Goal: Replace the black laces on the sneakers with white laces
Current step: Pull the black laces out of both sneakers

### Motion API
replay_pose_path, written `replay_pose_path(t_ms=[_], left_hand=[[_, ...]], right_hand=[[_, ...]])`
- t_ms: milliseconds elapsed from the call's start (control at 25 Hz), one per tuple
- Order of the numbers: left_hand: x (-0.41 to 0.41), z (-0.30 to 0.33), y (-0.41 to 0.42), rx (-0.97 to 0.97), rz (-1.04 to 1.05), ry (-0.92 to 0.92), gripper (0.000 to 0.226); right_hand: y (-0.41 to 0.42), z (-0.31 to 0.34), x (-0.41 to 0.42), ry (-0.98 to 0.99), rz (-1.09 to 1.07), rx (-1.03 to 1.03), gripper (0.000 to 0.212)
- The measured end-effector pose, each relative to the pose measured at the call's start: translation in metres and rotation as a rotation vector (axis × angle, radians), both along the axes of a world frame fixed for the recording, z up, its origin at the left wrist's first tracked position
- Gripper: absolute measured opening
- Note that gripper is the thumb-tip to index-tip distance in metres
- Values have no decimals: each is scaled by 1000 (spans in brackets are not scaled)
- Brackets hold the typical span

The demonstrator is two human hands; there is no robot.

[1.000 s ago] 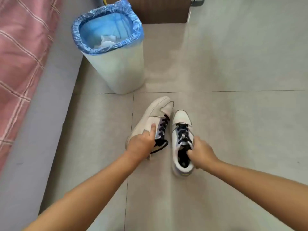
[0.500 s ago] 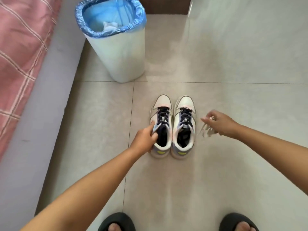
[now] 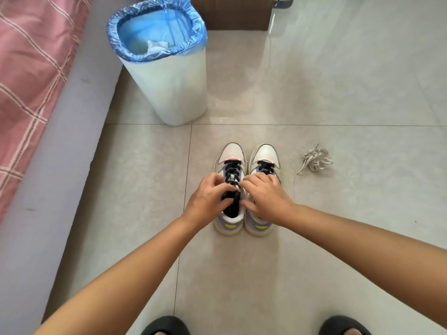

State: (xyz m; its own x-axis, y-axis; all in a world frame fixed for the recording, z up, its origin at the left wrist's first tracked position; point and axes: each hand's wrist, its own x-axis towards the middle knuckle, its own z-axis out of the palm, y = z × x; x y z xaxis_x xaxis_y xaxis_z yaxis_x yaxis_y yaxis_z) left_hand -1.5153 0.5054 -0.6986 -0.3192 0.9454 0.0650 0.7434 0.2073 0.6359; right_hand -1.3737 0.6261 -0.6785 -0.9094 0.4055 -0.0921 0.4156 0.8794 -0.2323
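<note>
White laces [image 3: 315, 160] now dropped aside, both hands on left sneaker's [image 3: 231, 153] black laces [image 3: 231, 169].

Black-laced sneakers [image 3: 246, 189] stand paired; white laces [image 3: 315, 160] bundled beside.

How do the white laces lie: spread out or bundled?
Bundled: the white laces sit in a loose knotted heap on the floor, right of the sneakers, one end trailing.
</note>
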Motion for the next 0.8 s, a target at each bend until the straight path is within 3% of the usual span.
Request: replay_pose_path(t_ms=[80, 200, 320, 440, 520, 600, 680, 760, 800], left_hand=[[1, 5, 10, 21, 187, -355, 7], [-6, 19, 27, -88, 598, -910, 15], [-19, 34, 37, -143, 721, -1163, 13], [-39, 56, 45, 77, 714, -1388, 7], [-57, 62, 46, 221, 706, -1495, 16], [-66, 59, 41, 146, 755, -1389, 39], [-57, 48, 29, -106, 797, -1058, 47], [-43, 34, 21, -212, 698, -757, 31], [-37, 29, 18, -222, 574, -661, 21]], right_hand=[[0, 0, -8, -1, -59, -139, 47], [2, 6, -23, 23, -207, -481, 45], [8, 4, -37, 11, -406, -758, 26], [10, 6, -39, 85, -505, -878, 3], [11, 12, -37, 132, -587, -1002, 8], [14, 17, -39, 208, -758, -1087, 17], [24, 22, -44, 315, -991, -1212, 23], [32, 26, -45, 372, -1075, -1264, 22], [33, 26, -42, 338, -1008, -1231, 19]])
